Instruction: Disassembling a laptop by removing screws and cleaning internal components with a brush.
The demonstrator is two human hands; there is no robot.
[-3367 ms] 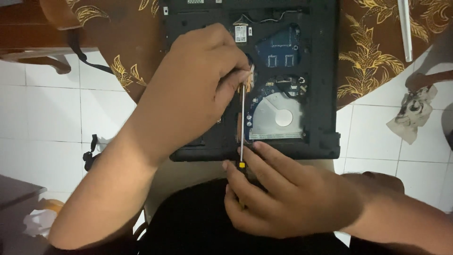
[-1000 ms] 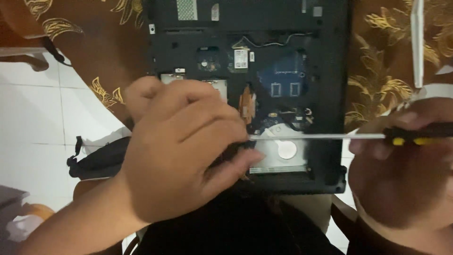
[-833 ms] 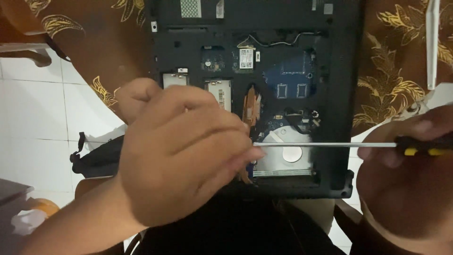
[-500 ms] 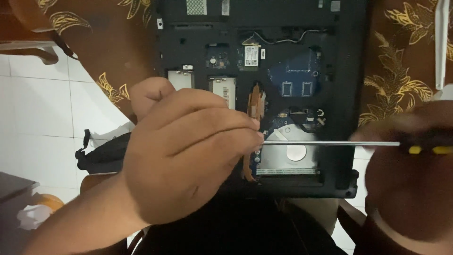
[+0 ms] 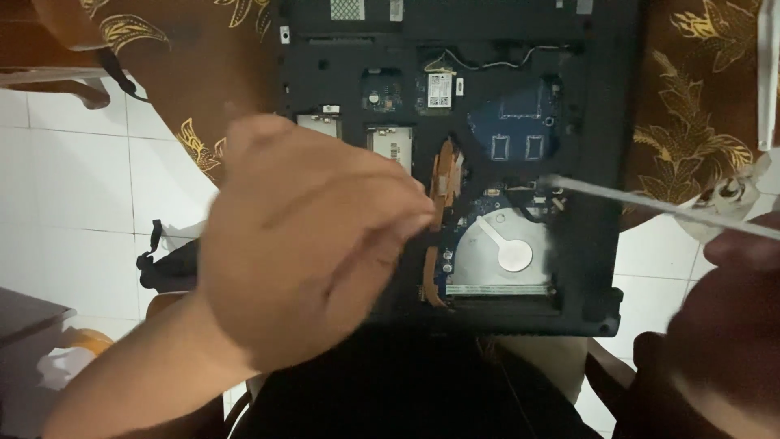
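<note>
Brown gold-patterned tablecloth (image 5: 691,122) is spread across the frame top; black bag (image 5: 166,264) is seen below it on white tiled floor (image 5: 65,203).

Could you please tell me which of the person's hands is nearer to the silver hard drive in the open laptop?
Left. The left hand hovers just left of the hard drive, its fingertips close to it. The right hand is off at the right edge, holding a screwdriver.

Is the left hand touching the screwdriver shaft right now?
Apart. The head view shows open laptop between the left hand and the screwdriver shaft tip.
</note>
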